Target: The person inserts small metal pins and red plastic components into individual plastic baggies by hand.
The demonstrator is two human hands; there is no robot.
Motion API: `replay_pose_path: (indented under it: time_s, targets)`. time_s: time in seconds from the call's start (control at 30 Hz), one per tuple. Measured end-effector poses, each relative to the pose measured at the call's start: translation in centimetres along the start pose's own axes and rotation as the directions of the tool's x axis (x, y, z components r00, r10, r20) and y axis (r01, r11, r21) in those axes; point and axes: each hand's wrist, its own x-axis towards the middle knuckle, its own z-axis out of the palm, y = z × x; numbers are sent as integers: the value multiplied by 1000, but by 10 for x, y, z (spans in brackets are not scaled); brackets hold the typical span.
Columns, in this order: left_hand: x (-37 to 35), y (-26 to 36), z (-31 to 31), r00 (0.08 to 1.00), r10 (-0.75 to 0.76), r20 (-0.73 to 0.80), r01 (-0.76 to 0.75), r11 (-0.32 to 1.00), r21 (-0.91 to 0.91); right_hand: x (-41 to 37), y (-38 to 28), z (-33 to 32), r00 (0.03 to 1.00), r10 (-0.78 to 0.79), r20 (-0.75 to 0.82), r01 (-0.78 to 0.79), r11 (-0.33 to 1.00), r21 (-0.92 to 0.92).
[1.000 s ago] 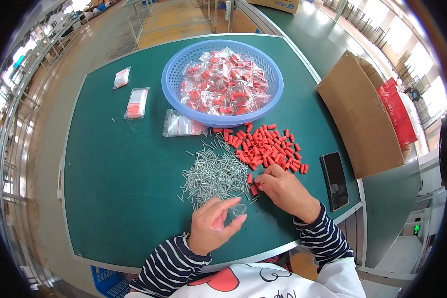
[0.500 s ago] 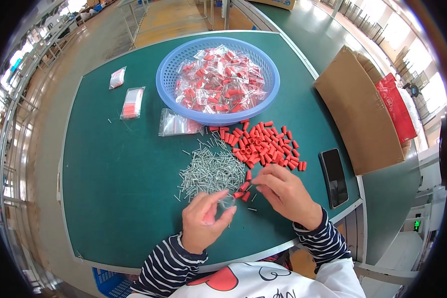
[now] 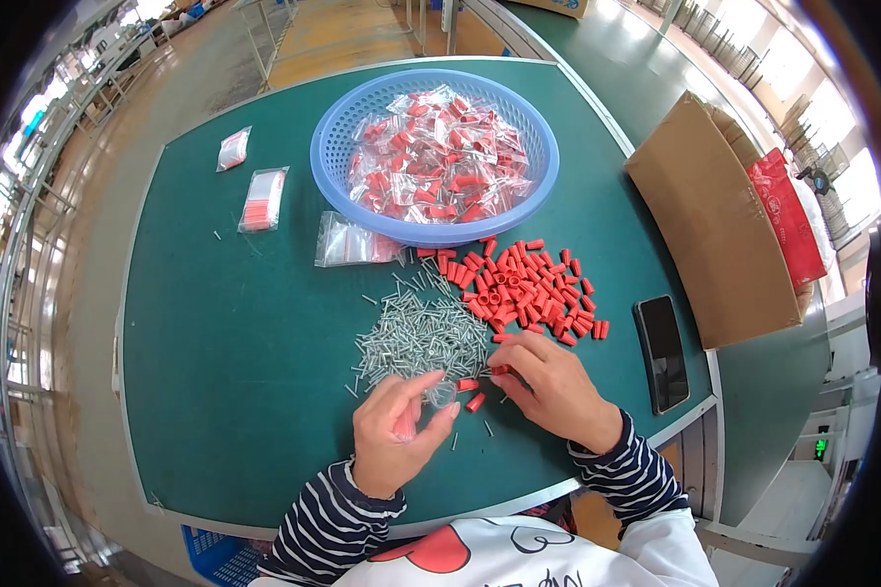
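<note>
Below the screw pile (image 3: 416,333), my left hand (image 3: 397,430) holds a small clear plastic bag (image 3: 441,394) open between thumb and fingers, with something red in its palm. My right hand (image 3: 554,383) pinches a red cap (image 3: 500,371) at the pile's right edge. Loose red caps (image 3: 529,289) lie heaped above my right hand. Two separate caps (image 3: 475,402) and a few single screws (image 3: 488,428) are between my hands.
A blue basket (image 3: 328,181) of filled bags stands at the back. Flat bags (image 3: 347,243) lie before it, packs of bags (image 3: 262,201) to its left. A phone (image 3: 662,354) and a cardboard box (image 3: 710,235) are at the right.
My right hand has moved slightly left and down, and a red cap now shows at its fingertips. The caps and screws between my hands have shifted. My left hand still holds the bag.
</note>
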Motion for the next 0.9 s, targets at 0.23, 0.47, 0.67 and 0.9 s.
replay_pose_path:
  time_s: [0.23,0.47,0.67,0.9]
  targets:
    - [0,2,0,1000,-12,15,13,1000,-21,5,-7,19,991,-101,84,96,993,68]
    - [0,2,3,1000,19,5,-19,1000,5,3,-15,16,984,-45,170,48,999,-11]
    - [1,2,2,999,29,-12,-29,999,37,5,-15,12,998,-33,-61,41,990,138]
    - [1,3,3,998,66,-19,-65,996,66,11,-30,-5,985,8,-175,40,963,268]
